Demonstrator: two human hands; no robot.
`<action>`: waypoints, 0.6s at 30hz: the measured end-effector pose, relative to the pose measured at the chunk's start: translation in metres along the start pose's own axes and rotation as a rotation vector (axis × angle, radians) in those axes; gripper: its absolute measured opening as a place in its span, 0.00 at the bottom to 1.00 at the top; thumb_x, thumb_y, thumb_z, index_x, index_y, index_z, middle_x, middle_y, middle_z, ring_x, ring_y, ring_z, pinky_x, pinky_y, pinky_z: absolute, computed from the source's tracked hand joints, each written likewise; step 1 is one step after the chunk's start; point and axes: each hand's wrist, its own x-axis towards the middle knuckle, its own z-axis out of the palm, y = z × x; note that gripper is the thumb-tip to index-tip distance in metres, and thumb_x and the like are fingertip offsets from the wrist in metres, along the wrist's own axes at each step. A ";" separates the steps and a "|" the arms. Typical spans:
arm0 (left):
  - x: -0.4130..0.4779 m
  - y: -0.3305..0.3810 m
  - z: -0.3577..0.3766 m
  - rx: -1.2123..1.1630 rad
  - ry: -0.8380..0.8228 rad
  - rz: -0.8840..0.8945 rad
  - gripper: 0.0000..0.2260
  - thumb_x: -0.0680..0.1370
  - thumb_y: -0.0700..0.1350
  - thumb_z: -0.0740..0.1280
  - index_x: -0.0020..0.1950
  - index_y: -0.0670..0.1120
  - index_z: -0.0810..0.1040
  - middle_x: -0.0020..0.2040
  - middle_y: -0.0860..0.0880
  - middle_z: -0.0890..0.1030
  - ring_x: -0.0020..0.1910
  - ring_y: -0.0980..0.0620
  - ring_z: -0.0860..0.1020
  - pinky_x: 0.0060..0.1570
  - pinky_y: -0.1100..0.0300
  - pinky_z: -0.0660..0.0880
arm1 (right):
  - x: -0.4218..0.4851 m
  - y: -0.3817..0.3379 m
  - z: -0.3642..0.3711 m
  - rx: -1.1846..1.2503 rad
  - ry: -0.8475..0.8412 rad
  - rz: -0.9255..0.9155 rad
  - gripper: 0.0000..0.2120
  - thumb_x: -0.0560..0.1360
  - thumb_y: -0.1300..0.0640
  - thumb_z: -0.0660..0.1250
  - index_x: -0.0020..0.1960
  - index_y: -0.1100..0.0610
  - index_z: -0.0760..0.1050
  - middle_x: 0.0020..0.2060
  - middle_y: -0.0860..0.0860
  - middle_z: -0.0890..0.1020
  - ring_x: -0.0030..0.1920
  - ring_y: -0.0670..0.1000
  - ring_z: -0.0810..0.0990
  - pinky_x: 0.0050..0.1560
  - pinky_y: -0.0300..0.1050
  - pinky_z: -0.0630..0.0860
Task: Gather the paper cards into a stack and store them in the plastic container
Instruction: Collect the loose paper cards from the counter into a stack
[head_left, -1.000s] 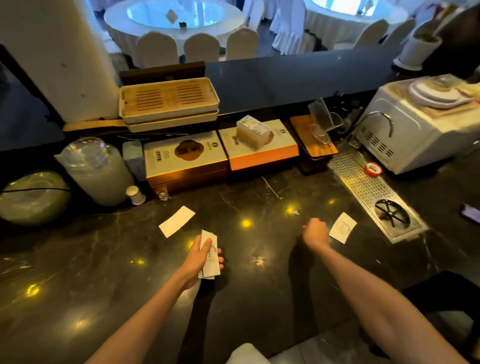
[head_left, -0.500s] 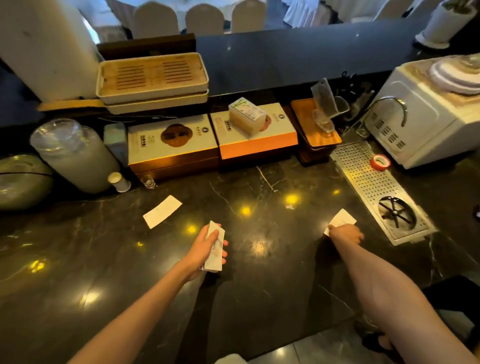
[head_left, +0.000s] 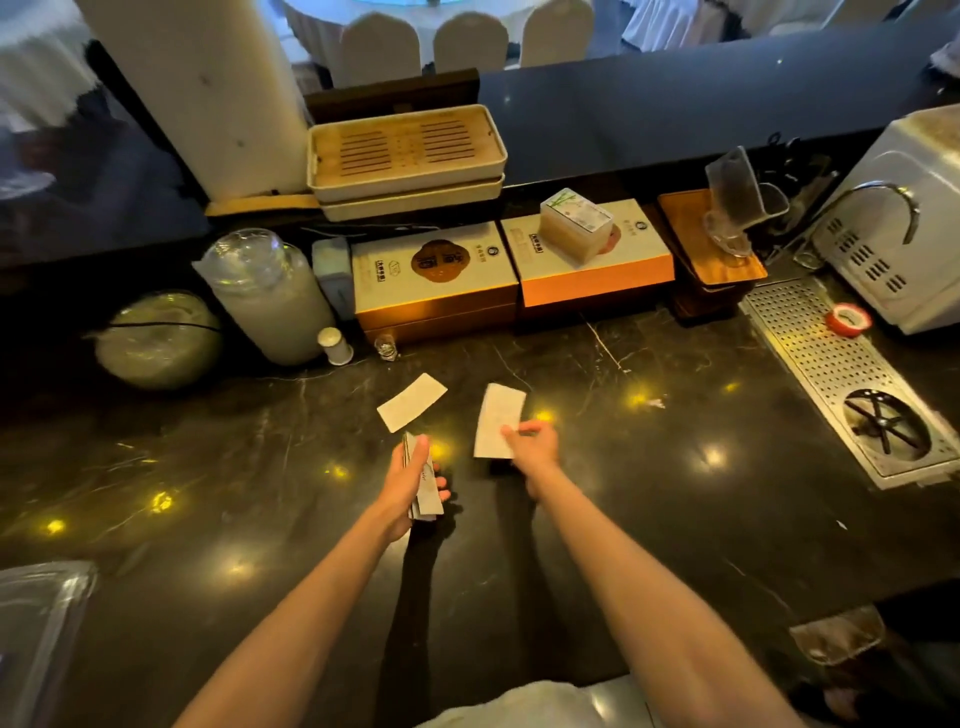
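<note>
My left hand (head_left: 408, 480) holds a small stack of white paper cards (head_left: 423, 486) upright over the dark marble counter (head_left: 675, 493). My right hand (head_left: 535, 441) pinches a single white card (head_left: 496, 423) by its lower right corner, just right of the stack and above the counter. One more white card (head_left: 411, 401) lies flat on the counter, just beyond my left hand. A clear plastic container (head_left: 36, 623) shows at the lower left edge, and a small clear lidded plastic box (head_left: 574, 221) sits on the orange box at the back.
Two flat gift boxes (head_left: 434, 275) line the back, with a bag of plastic cups (head_left: 265, 291) and a small white jar (head_left: 335, 345) to their left. A metal drip tray (head_left: 815, 358) with red tape (head_left: 848, 319) and a white appliance (head_left: 904, 228) stand at the right.
My right hand has picked the card up from beside the drip tray and carried it left toward the stack. The left hand holds its stack nearly in place.
</note>
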 end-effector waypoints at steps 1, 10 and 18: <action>-0.003 0.003 -0.012 -0.035 0.019 -0.004 0.22 0.80 0.58 0.60 0.70 0.51 0.61 0.54 0.42 0.75 0.46 0.45 0.79 0.51 0.47 0.79 | -0.015 0.000 0.028 -0.005 -0.066 0.003 0.10 0.75 0.60 0.72 0.52 0.56 0.72 0.57 0.60 0.80 0.54 0.56 0.80 0.53 0.49 0.79; -0.031 0.028 -0.127 -0.378 -0.003 -0.052 0.30 0.79 0.67 0.49 0.69 0.47 0.70 0.64 0.37 0.77 0.61 0.38 0.77 0.57 0.42 0.76 | -0.102 0.014 0.169 -0.151 -0.385 -0.012 0.12 0.75 0.59 0.71 0.57 0.60 0.77 0.52 0.56 0.83 0.48 0.50 0.81 0.37 0.40 0.76; -0.020 0.024 -0.196 -0.356 0.089 -0.008 0.18 0.83 0.49 0.58 0.71 0.45 0.63 0.58 0.35 0.76 0.49 0.41 0.79 0.56 0.41 0.75 | -0.124 0.017 0.228 -0.257 -0.464 -0.029 0.11 0.78 0.58 0.67 0.57 0.64 0.80 0.39 0.52 0.81 0.36 0.47 0.78 0.33 0.36 0.74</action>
